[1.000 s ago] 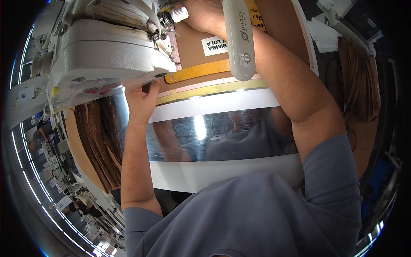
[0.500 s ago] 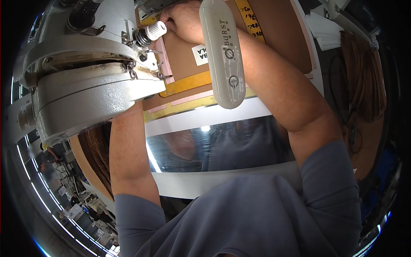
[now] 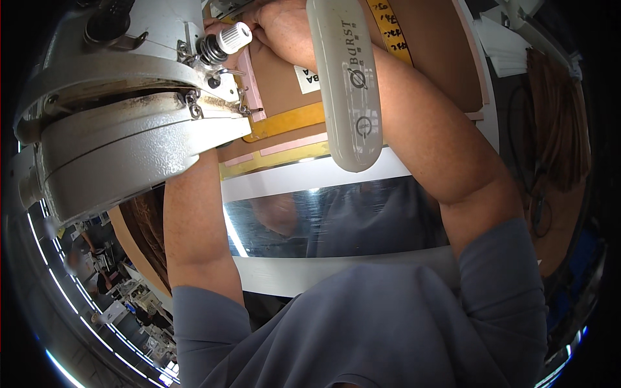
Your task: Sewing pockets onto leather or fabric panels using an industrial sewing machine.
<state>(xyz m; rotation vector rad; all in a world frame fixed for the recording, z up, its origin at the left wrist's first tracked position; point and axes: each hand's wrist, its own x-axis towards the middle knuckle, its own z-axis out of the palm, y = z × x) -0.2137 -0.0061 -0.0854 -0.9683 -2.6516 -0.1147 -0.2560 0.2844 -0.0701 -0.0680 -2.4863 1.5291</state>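
Observation:
My right hand (image 3: pixel 275 29) is at the top of the work, fingers curled beside the sewing machine's thread tension knob (image 3: pixel 233 39); what they hold is hidden. My left forearm (image 3: pixel 197 233) runs up under the white machine head (image 3: pixel 110 155); most of my left hand is hidden there, with some fingers glimpsed behind the knob. Beneath lies a brown panel (image 3: pixel 284 90) with a yellow template frame (image 3: pixel 291 119), pink strips (image 3: pixel 255 103) and a partly covered white label. A long pale printed housing (image 3: pixel 349 97) hangs over my right forearm.
A polished metal plate (image 3: pixel 343 223) lies between my arms. Stacked brown pieces (image 3: pixel 550 123) and white sheets (image 3: pixel 501 48) are at the right, with a dark cable. More brown pieces (image 3: pixel 142 233) lie at left. Other people and machines show far off at lower left.
My left hand has moved from the near edge up behind the machine head, mostly out of sight. My right hand's curled fingers now show by the knob. The view has shifted.

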